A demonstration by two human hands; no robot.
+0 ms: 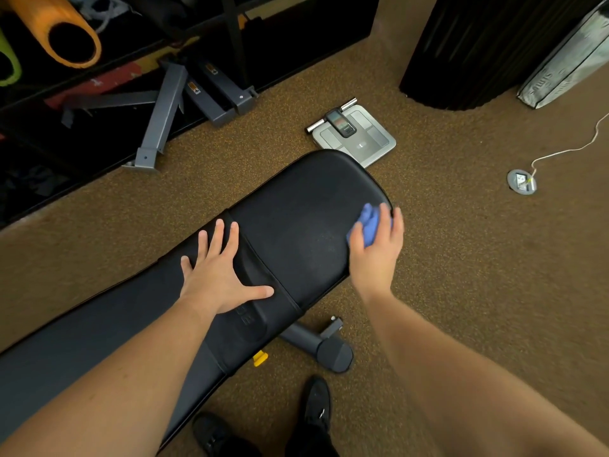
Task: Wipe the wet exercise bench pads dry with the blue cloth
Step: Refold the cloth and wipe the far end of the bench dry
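A black exercise bench runs from lower left to centre. Its wide seat pad (296, 219) ends near the middle of the view, and the long back pad (82, 331) stretches toward me. My right hand (375, 252) presses the blue cloth (369, 224) onto the seat pad's right edge. The cloth is bunched under the fingers, so only part of it shows. My left hand (220, 272) lies flat with fingers spread on the bench, at the seam between the two pads.
A grey body scale (356, 133) sits on the speckled floor just beyond the seat pad. Grey metal frame parts (164, 110) lean by the dark rack at left. A floor socket (522, 182) with a white cord lies at right. The bench foot (329, 349) and my black shoes (316, 407) are below.
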